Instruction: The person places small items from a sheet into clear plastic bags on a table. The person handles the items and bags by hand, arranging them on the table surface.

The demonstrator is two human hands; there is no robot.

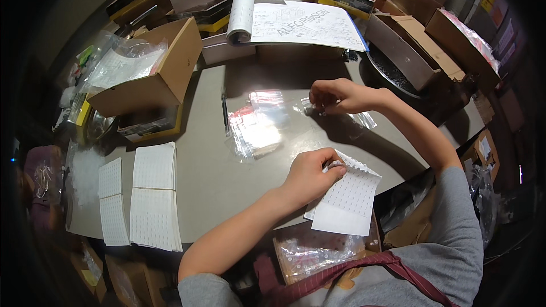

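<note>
Label sheet and clear bag handled at bench (216, 193).
Sheet (348, 200) is pinched at its top edge by left hand (310, 173); small bag (357, 118) is gripped by right hand (335, 95); bag contents cannot be made out.

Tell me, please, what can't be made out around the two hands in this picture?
- Head view: right hand covers whatever it pinches at a small clear bag.
- Left hand hides the sticker sheets' top corner.
- Glare whites out the clear bags' contents.
- Sticker print is too small.
</note>
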